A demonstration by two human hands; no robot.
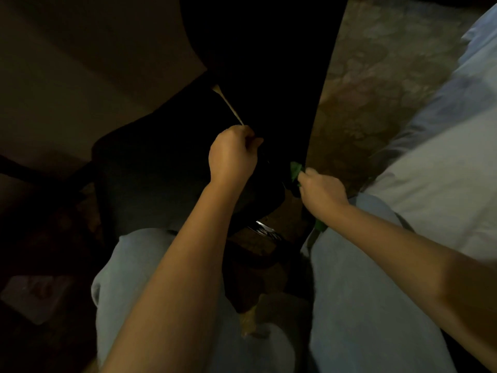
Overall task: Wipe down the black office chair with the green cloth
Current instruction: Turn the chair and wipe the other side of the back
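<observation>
The black office chair (161, 168) fills the dim middle of the head view, its seat at the left and its tall backrest (269, 63) rising at the centre. My left hand (232, 154) is curled into a fist against the lower part of the backrest, where seat and back meet; what it grips is too dark to tell. My right hand (320, 192) clutches the green cloth (295, 170) and presses it to the backrest's lower right edge. A bit of the cloth also shows below my wrist.
A patterned carpet (376, 90) lies to the right of the chair. A pale bed or cushion (443, 157) takes up the right side. My knees in light jeans (363, 292) are at the bottom. A shiny metal chair part (265, 228) shows under the seat.
</observation>
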